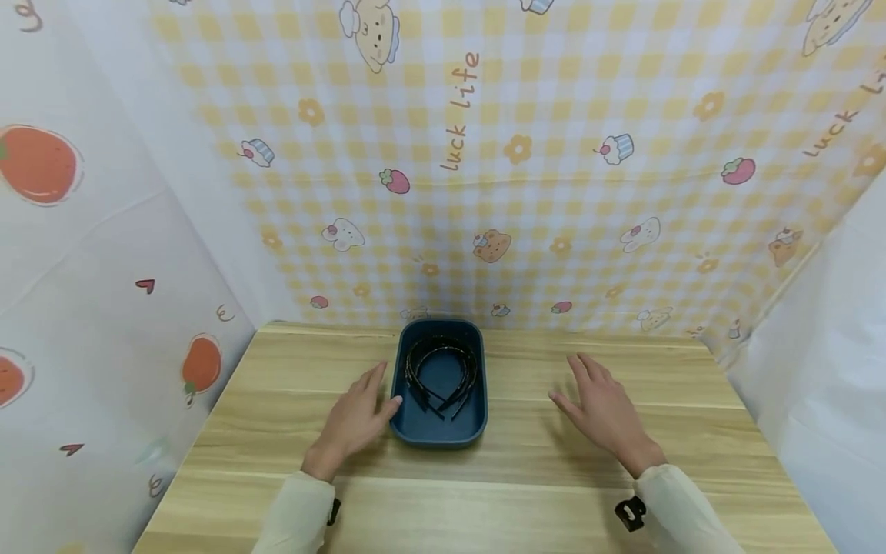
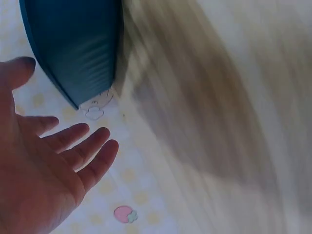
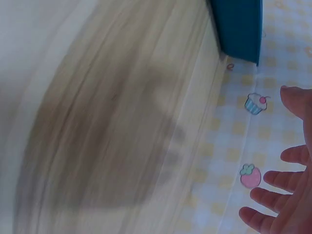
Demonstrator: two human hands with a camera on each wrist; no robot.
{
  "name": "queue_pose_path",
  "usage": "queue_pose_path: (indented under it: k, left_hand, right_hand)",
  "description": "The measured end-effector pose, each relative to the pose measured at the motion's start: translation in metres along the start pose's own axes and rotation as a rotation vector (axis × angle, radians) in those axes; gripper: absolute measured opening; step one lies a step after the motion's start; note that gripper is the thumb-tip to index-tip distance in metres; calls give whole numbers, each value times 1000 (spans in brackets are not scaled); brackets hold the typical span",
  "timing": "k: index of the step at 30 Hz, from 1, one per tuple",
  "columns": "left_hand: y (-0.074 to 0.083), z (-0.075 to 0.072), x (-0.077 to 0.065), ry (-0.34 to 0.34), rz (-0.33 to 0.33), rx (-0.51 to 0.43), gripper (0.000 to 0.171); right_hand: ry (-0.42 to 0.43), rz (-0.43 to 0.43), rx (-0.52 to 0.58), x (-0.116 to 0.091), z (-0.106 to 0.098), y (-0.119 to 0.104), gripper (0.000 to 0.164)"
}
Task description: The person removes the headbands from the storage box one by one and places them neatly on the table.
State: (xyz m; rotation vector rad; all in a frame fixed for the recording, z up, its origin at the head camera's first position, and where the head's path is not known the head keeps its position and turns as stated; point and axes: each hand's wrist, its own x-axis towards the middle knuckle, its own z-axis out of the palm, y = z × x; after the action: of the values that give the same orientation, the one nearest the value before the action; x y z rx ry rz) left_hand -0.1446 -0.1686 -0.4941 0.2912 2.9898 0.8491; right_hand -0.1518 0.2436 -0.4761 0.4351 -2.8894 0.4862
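So, pale wood table (image 1: 519,508) against yellow-checked cloth (image 1: 567,192), blue tray (image 1: 422,425) between left grip (image 1: 354,419) and right grip (image 1: 606,412), both spread, empty.

Head pic bright; wrist pics dimmer, w/ soft shadows (image 3: 112,151) from hands (image 2: 41,175) (image 3: 295,202) on tabletop (image 3: 170,53), L blurrier.

The left hand (image 2: 41,170) is just left of the blue tray (image 2: 75,44), palm showing, fingers (image 2: 99,165) apart and slightly bent, the thumb (image 2: 18,73) nearest the tray's side. The tray stands on the wooden bench (image 2: 282,63), whose blurred grain carries a broad dark shadow (image 2: 200,107). On the far side hangs a pale yellow-checked cloth (image 2: 92,218), printed with a pink strawberry (image 2: 122,213) and, by the tray, a pale figure (image 2: 95,112), partly hidden.
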Motion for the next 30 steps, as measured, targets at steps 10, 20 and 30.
queue_pose_path:
  k: [10, 20, 30]
  left_hand:
    - [4, 13, 10, -26, -136, -182, 74]
    - [10, 25, 21, 69, -177, -306, 61]
    - [16, 38, 26, 127, -130, -305, 36]
  right_hand:
    - [-121, 114, 297, 37, 11, -31, 66]
    - [-193, 134, 543, 78, 21, -68, 57]
    - [-290, 250, 761, 108, 33, -91, 54]
